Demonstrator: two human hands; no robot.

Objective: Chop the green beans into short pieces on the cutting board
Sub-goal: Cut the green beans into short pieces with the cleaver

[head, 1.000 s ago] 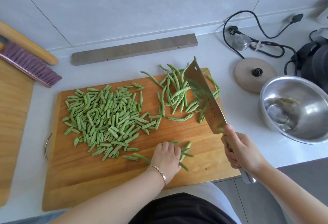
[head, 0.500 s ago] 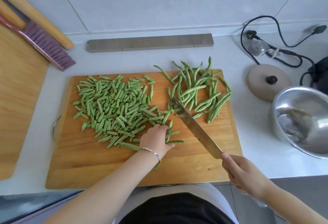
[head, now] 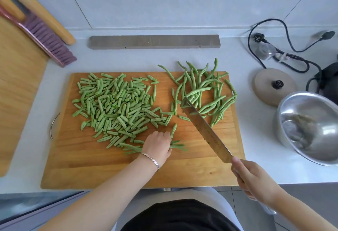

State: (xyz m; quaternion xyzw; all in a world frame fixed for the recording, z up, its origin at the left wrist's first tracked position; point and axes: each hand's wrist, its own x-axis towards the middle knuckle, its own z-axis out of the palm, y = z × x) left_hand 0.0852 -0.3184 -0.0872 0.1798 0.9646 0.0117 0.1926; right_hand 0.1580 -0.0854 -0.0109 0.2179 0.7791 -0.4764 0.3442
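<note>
On the pale brown rectangular wooden cutting board [head: 109,172], the left hand [head: 158,144] sits knuckles-up. Its fingers curl down over a small bundle of long green beans [head: 177,146], pinning them to the wood in the board's front half. The bundle's long axis runs left to right, roughly parallel to the board's near edge. Its free ends poke out past the fingers on the right side, toward the knife. That is the thing to watch: the broad steel cleaver [head: 204,130] is off to the right of those ends and apart from them. Its blade runs on a slant from the right hand [head: 252,177], by the board's near right corner, up and away to the left. The tip reaches the edge of the loose heap of whole green beans [head: 204,91] at the far right of the board. The right hand is wrapped tight round the handle. I'd say the blade must swing left and square up across the bundle before it comes down, and the right hand is the nearer one to the exposed ends. The spread of short cut green bean pieces [head: 117,104] lies just beyond the left hand, on the board's left half.
</note>
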